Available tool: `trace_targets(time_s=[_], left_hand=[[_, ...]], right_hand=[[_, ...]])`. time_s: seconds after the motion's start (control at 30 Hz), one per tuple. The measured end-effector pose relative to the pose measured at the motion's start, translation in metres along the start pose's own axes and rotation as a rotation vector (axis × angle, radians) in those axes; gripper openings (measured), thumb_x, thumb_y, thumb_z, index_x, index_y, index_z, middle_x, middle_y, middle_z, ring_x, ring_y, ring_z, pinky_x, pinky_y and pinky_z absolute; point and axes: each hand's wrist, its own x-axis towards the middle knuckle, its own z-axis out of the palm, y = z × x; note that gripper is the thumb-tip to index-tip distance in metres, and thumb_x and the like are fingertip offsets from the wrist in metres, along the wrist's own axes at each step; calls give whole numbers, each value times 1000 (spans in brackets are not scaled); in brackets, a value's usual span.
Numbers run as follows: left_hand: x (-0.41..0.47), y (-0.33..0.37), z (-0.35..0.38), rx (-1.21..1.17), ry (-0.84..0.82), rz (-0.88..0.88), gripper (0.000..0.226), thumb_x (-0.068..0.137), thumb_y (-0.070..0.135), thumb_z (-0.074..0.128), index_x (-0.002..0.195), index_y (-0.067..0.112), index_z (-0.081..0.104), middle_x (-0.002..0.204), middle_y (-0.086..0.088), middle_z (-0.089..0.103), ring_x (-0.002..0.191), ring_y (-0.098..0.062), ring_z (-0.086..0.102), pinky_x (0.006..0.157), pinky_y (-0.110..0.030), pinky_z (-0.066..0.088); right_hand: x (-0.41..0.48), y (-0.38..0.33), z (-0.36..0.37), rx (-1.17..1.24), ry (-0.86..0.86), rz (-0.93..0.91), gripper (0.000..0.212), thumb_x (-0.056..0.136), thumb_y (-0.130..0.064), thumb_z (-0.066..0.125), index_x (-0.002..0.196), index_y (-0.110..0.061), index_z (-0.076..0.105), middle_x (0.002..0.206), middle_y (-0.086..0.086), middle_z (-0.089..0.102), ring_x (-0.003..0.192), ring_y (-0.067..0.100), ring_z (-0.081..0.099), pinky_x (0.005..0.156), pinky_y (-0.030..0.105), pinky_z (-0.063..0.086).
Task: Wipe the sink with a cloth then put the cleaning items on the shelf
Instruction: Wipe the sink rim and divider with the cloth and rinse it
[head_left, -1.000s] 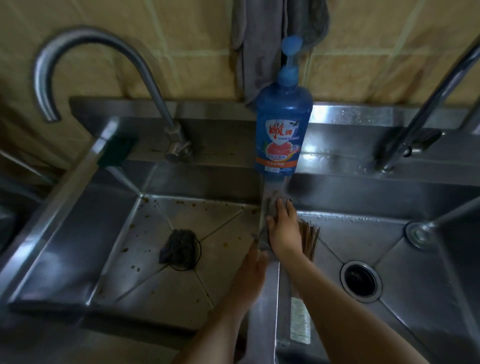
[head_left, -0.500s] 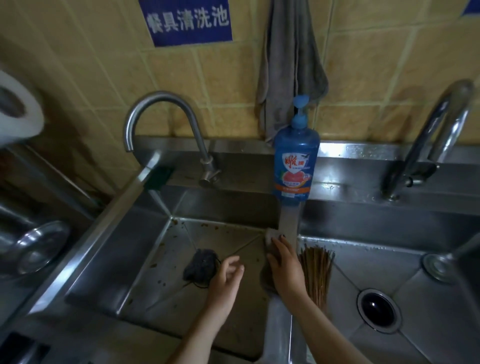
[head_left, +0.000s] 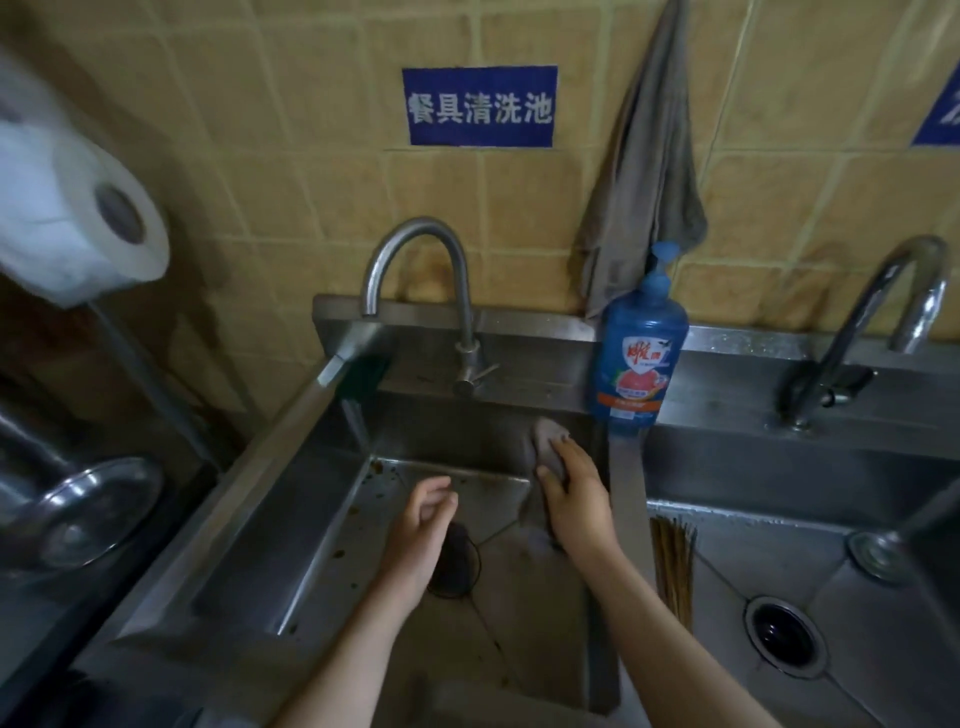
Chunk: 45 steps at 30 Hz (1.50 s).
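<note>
The right hand (head_left: 576, 499) lies flat, fingers fairly straight, pressing a small pale grey cloth (head_left: 548, 436) against the back wall of the left basin of the stainless-steel 2-basin sink (head_left: 291, 525), near its right corner. The left hand (head_left: 421, 525) hovers over the basin, loosely curled, holding nothing. An upward stroke could knock the tall blue pump bottle of detergent (head_left: 639, 353) perched just above on the ledge. The brown specks (head_left: 382, 470) in the far-left corner may get missed.
</note>
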Motion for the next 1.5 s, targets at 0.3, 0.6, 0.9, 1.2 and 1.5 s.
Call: trace_targets(time_s=[0.3,0.6,0.9,1.2,1.5], left_hand=[[34,22,-158,-139,1,161,19,92,19,53,110,24,54,107,6,60,100,-4,56,87,-26,44],[65,24,-201,-199,-19,170,19,90,18,54,107,27,54,107,5,61,103,-9,56,89,-29,44],[133,12,-186,-107,-39,125,19,90,19,55,105,32,51,104,12,58,97,2,53,76,-12,39],[213,-10,-176,60,-18,69,24,92,18,53,116,22,52,113,6,56,104,-7,52,89,-22,38],[327,-49,-173,302,-147,74,34,93,34,46,127,37,46,135,9,46,114,-3,41,88,-22,33]], right_hand=[[-18,-97,90,-17,120,-6,46,94,-18,52,138,-19,42,147,2,38,133,19,37,112,38,31],[-23,-125,159,-104,99,-16,45,94,-17,52,138,-19,44,147,0,37,135,17,35,107,24,24],[30,-99,208,-150,12,5,45,94,-17,51,139,-17,43,149,2,35,137,17,32,103,15,18],[91,-68,255,-138,-26,80,45,95,-18,52,138,-15,43,149,4,35,138,18,32,104,14,18],[159,-65,295,-151,24,122,45,93,-12,54,137,-10,44,147,7,38,136,19,34,100,2,14]])
